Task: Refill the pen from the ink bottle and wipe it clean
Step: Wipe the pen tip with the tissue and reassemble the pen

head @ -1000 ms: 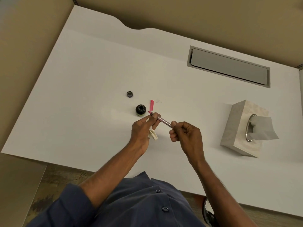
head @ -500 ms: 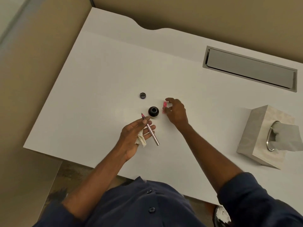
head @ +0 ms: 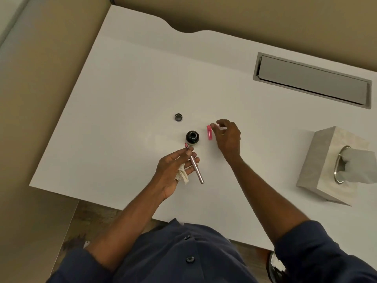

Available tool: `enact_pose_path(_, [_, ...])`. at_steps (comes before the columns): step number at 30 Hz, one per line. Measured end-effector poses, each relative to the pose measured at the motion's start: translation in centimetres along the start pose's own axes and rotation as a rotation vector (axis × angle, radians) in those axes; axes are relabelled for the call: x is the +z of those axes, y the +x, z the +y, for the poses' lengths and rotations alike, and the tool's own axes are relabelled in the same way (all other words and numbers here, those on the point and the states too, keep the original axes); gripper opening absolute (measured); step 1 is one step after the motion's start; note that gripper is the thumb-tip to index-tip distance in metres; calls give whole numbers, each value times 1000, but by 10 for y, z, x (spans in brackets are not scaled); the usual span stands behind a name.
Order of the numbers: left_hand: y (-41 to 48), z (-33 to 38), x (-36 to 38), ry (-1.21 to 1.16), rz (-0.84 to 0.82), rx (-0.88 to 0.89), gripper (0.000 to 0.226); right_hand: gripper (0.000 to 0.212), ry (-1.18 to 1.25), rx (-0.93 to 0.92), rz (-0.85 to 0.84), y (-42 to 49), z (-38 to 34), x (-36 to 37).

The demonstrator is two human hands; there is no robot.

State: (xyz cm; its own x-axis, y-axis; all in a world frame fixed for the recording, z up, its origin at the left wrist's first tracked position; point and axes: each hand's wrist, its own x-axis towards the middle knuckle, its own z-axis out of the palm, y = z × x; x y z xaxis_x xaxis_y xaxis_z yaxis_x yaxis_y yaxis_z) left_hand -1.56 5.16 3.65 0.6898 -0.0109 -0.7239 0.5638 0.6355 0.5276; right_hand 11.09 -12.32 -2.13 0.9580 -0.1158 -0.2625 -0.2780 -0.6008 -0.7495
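**Head view: pen (head: 195,168) beside the ink bottle (head: 192,137)**

Mid-tabletop (head: 122,99), our left hand (head: 177,168) pinches the pen and a tissue wad (head: 183,176), nib just beside the open ink bottle. Our right hand (head: 227,137) has fingertips at the pink cap (head: 209,132); whether they grip it we cannot tell.

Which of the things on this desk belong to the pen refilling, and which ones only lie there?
For the job: pen, ink bottle, lid, pink cap, tissue wad.
Lying about: tissue box, untouched; grey desk hatch.
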Motion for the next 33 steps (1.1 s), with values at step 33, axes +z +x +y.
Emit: enact_pose_path(33, [31,-29,44,95,85,-59,19,9,-52,234,16,-39,31,-10])
